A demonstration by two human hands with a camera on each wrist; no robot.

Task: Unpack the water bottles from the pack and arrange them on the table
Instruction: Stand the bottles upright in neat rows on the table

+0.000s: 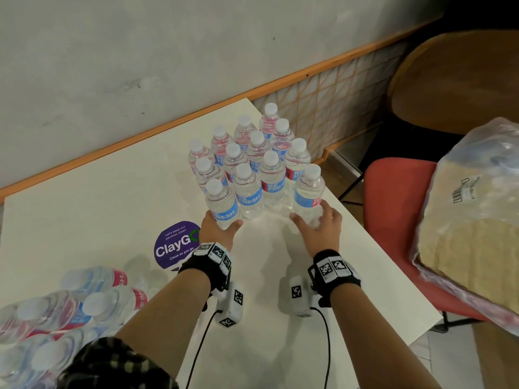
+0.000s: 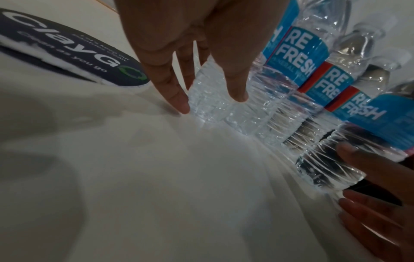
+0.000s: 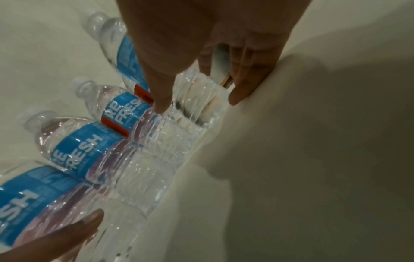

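Several clear water bottles with blue labels (image 1: 252,158) stand upright in a tight cluster at the far right of the white table (image 1: 98,220). My left hand (image 1: 222,227) grips the base of the front-left bottle (image 1: 220,202), thumb on one side and fingers on the other; the left wrist view shows the left hand (image 2: 211,102) round this bottle (image 2: 208,106). My right hand (image 1: 317,224) grips the lower part of the front-right bottle (image 1: 309,192), which stands near the table's right edge, and the right hand (image 3: 199,102) and its bottle (image 3: 195,113) fill the right wrist view. The opened pack (image 1: 56,313), with several bottles, lies at the lower left.
A purple round sticker (image 1: 177,245) is stuck on the table just left of my left hand. Right of the table stands a red chair (image 1: 393,220) carrying a plastic-wrapped bundle (image 1: 471,214). A wall with an orange rail (image 1: 140,141) runs behind the table.
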